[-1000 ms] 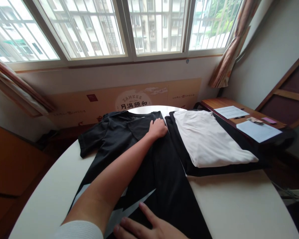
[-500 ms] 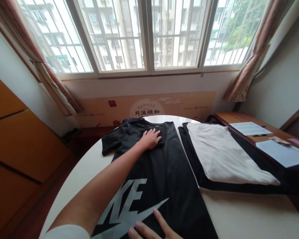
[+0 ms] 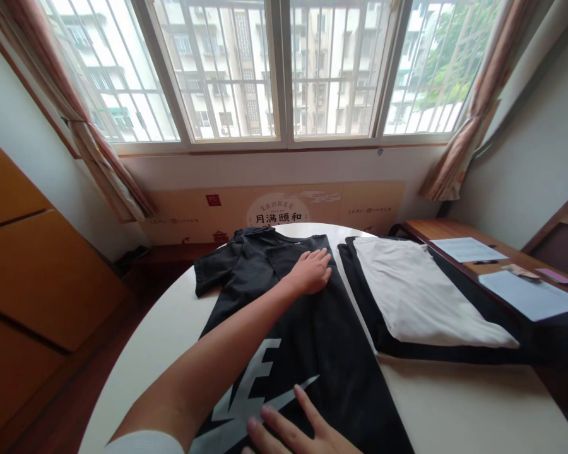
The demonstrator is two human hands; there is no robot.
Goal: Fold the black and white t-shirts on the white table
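Observation:
A black T-shirt [image 3: 331, 353] with a grey letter print and swoosh lies spread on the white table, its right side folded inward. Its one visible sleeve [image 3: 218, 268] sticks out at the far left. My left hand [image 3: 311, 272] rests palm down on the upper right of the shirt, below the collar, fingers extended. At the bottom edge my right hand [image 3: 300, 425] lies over the swoosh with its fingers spread, partly cut off by the frame. Neither hand grips anything.
To the right, a folded white garment [image 3: 421, 290] lies on folded black clothing [image 3: 364, 296] on the round white table [image 3: 137, 366]. Beyond is a wooden desk [image 3: 423, 228] with paper sheets [image 3: 532, 293] and a pen. A barred window and curtains are behind.
My left hand has slid right across the shirt, from near the collar's middle to its right edge. My right hand stays almost in place over the swoosh.

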